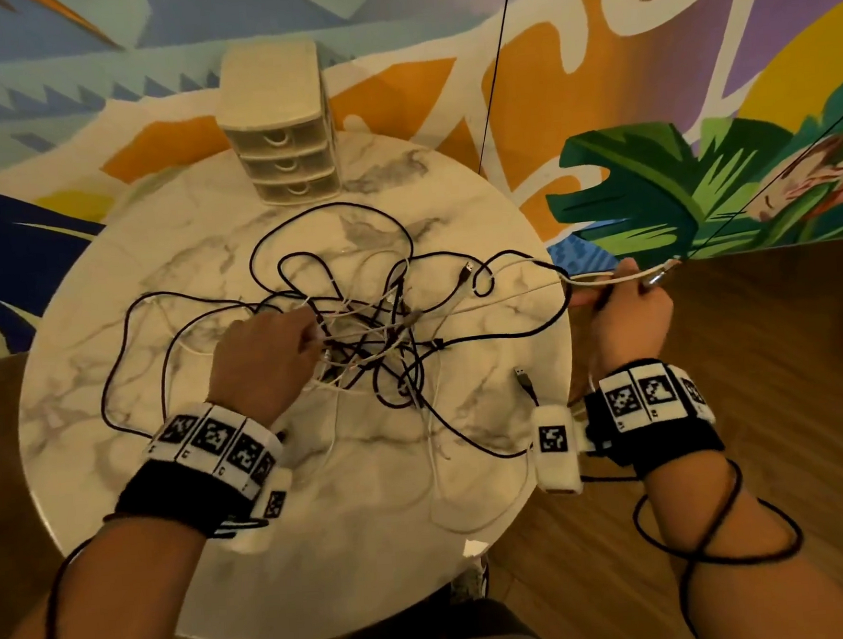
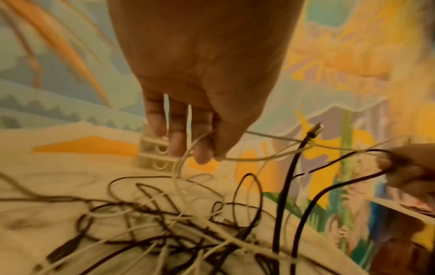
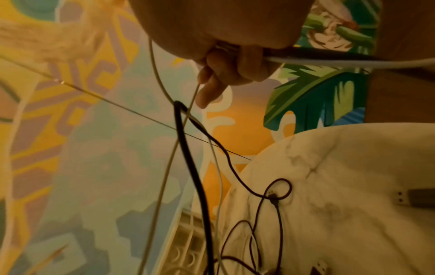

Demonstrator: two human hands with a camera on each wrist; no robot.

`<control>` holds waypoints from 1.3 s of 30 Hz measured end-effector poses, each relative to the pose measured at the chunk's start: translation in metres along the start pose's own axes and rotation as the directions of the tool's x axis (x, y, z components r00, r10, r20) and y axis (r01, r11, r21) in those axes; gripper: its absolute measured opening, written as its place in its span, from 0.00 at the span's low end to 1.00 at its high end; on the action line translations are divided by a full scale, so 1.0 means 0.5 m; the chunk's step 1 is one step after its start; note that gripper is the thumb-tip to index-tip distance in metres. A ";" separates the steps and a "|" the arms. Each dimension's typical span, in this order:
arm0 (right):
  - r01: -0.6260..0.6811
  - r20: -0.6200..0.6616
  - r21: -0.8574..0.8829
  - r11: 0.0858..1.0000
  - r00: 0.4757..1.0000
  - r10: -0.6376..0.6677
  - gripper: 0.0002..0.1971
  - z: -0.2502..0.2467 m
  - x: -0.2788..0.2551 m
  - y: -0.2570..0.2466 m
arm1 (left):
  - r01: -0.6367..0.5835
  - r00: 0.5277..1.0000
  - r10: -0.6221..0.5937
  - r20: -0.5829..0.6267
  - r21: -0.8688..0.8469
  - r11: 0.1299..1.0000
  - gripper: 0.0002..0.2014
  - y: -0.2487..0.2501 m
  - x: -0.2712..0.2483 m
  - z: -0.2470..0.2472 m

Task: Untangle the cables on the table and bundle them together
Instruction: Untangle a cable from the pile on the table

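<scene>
A tangle of black and white cables [image 1: 371, 337] lies in the middle of the round marble table [image 1: 177, 561]. My left hand [image 1: 311, 334] is over the tangle's left side. In the left wrist view the left hand [image 2: 209, 148] pinches a white cable [image 2: 179, 167] between thumb and fingers, lifted off the heap [image 2: 176, 232]. My right hand [image 1: 607, 296] is just past the table's right edge, gripping a white cable [image 1: 522, 289] pulled taut from the tangle. In the right wrist view the right hand [image 3: 235, 63] has its fingers curled round white and dark strands [image 3: 329, 60], and a black cable [image 3: 188, 148] hangs looped below.
A small cream drawer unit [image 1: 280, 144] stands at the table's far edge. Loose USB plugs [image 1: 523, 379] [image 1: 466, 271] lie on the right side. Black cable loops reach toward the left rim [image 1: 114, 370]. Wooden floor [image 1: 764, 395] lies to the right, and a painted wall behind.
</scene>
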State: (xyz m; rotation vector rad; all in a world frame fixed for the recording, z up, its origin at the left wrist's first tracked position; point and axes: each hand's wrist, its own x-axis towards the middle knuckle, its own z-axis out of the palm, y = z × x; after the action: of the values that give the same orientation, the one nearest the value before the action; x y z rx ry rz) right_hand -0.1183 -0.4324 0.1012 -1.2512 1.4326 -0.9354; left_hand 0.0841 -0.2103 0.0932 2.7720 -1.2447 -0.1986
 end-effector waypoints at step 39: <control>-0.079 0.797 0.045 0.996 0.604 0.012 0.29 0.039 -0.188 -0.001 | -0.187 0.982 0.183 0.039 0.229 0.955 0.06 0.242 -0.021 -0.097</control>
State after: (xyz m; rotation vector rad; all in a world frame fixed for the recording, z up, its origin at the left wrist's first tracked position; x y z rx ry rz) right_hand -0.1000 -0.3390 0.1144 -1.3180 0.6801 -0.2769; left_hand -0.0043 -0.2808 0.1589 2.8215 -1.6183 -0.0657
